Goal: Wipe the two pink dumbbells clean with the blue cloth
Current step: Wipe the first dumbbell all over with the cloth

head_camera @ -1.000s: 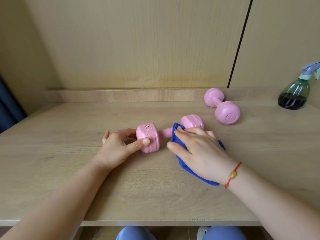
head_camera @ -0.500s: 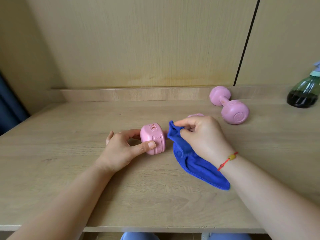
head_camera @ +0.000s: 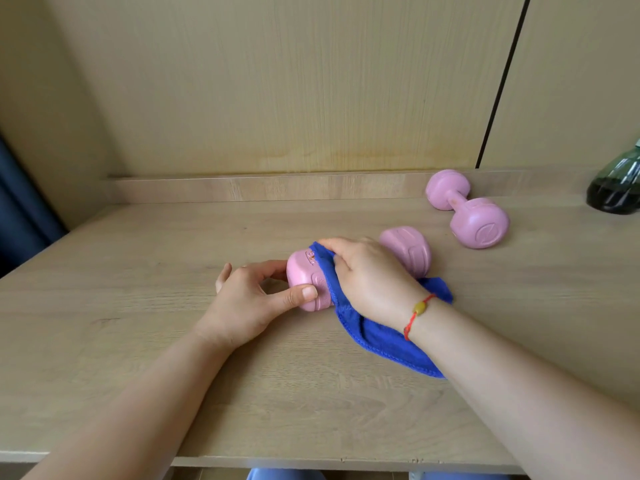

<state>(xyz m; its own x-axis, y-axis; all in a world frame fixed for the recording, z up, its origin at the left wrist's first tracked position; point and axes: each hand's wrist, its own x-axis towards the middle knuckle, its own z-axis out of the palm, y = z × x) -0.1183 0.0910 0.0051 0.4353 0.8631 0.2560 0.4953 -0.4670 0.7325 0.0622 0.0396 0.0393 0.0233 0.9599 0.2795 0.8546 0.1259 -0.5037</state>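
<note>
A pink dumbbell (head_camera: pixel 408 249) lies across the middle of the wooden table (head_camera: pixel 138 306). My left hand (head_camera: pixel 249 299) grips its left head between thumb and fingers. My right hand (head_camera: pixel 370 275) holds the blue cloth (head_camera: pixel 381 337) bunched over the handle and the inner side of that left head, hiding the handle. The cloth's loose end trails toward me under my right wrist. The second pink dumbbell (head_camera: pixel 467 209) lies untouched at the back right, one head pointing at me.
A dark green spray bottle (head_camera: pixel 616 188) stands at the far right edge, partly cut off. A low wooden ledge (head_camera: pixel 277 187) runs along the back of the table below the wall panels. The table's front edge is close to my body.
My right hand lifted the cloth off the handle, then brought it down again over the handle against the left head. My left hand kept its grip on that head.
</note>
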